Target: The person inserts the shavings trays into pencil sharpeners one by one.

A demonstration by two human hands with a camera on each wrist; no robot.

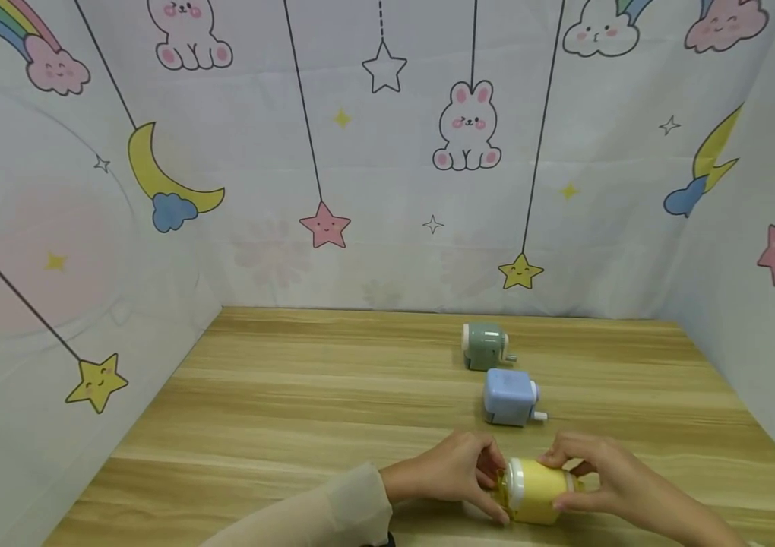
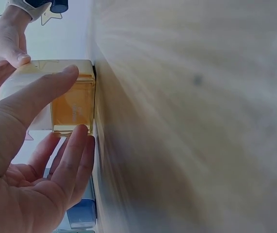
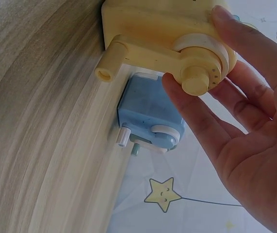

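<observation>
A yellow hand-crank pencil sharpener [image 1: 540, 490] lies between both hands close to the table's near edge. My left hand [image 1: 453, 472] spans its white-ringed end, thumb on one side and fingers on the other. In the left wrist view, that thumb and the fingertips bracket the see-through amber shavings drawer [image 2: 73, 108]. My right hand [image 1: 609, 480] grips the opposite end. The right wrist view shows the yellow crank handle [image 3: 110, 62] beside the fingers, with the thumb against the body.
A blue pencil sharpener [image 1: 509, 396] with a white crank stands just beyond the hands. Behind it is a green one [image 1: 485, 346]. The wooden table [image 1: 305, 395] meets a patterned cloth [image 1: 387, 182] at the back and sides.
</observation>
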